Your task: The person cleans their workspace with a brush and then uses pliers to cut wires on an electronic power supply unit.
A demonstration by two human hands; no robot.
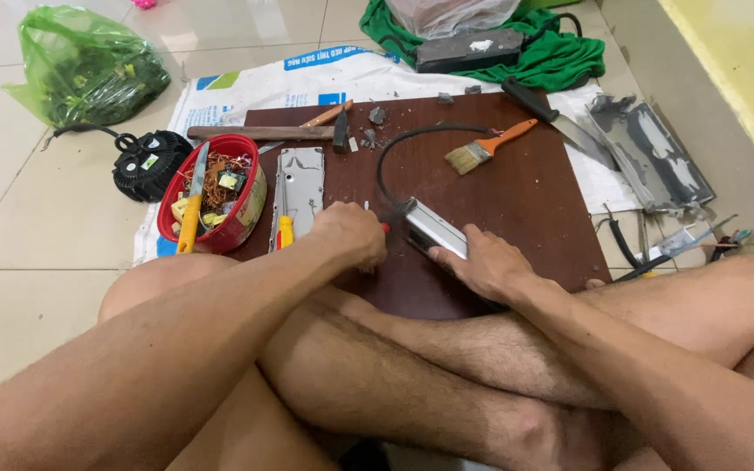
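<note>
You are steadying a silver metal box (pixel 436 229) with your right hand (pixel 486 262), its grip closed over the box's near end so it cannot slide on the brown board (pixel 525 192). The box is lying near the board's front edge, its black cable (pixel 394 148) looping toward the back. Your left hand (pixel 353 234) is curled tight around a red-handled tool (pixel 384 228), pressing its tip at the box's end. A paintbrush (pixel 486 146) is lying behind, within reach.

- Dark brown wooden board (pixel 499 187), plain.
- Round red plastic bowl (pixel 242 222).
- Flat paintbrush (pixel 486 148): orange handle, pale bristles.
- Crumpled green cloth (pixel 560 57).
- Translucent green plastic bag (pixel 80 65).
- Silver-grey metal box (pixel 434 228), black cable (pixel 394 148).
</note>
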